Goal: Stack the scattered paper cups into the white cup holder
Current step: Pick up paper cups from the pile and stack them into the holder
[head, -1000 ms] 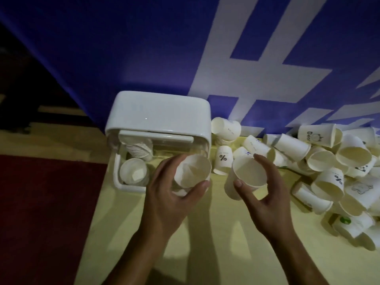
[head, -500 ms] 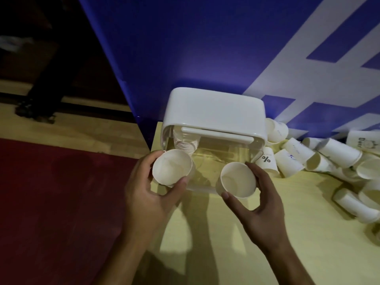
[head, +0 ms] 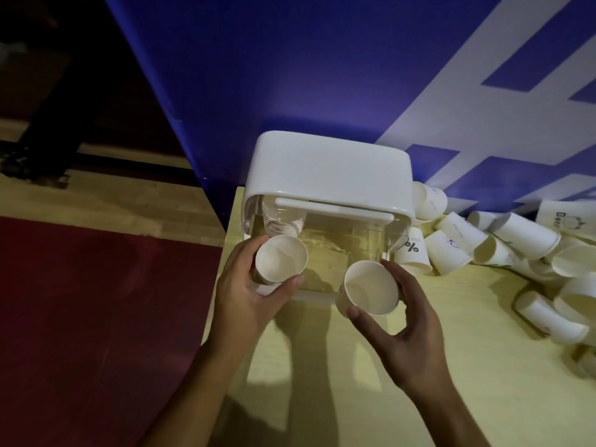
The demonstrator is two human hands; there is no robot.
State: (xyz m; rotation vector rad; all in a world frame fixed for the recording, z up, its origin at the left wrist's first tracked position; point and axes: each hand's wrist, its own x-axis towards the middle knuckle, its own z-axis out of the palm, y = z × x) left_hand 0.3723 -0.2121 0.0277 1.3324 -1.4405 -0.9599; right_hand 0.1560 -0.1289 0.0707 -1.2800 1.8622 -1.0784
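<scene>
The white cup holder (head: 329, 166) stands on the pale table against the blue wall, its clear front open toward me. A stack of cups (head: 283, 222) sits inside at its left. My left hand (head: 248, 295) grips a white paper cup (head: 280, 258), mouth up, at the holder's front left corner. My right hand (head: 406, 324) grips a second paper cup (head: 371, 288), tilted, just in front of the holder's right half. Several scattered paper cups (head: 516, 243) lie in a heap to the right.
The table's left edge (head: 222, 269) runs just beside my left hand, with red carpet (head: 96, 317) and wooden floor below. The blue and white wall (head: 322, 75) closes off the back. Bare tabletop (head: 483, 366) lies in front of the cup heap.
Both hands with their cups have moved left toward the holder's front. The left cup now sits at the holder's left corner. The view has swung left.
</scene>
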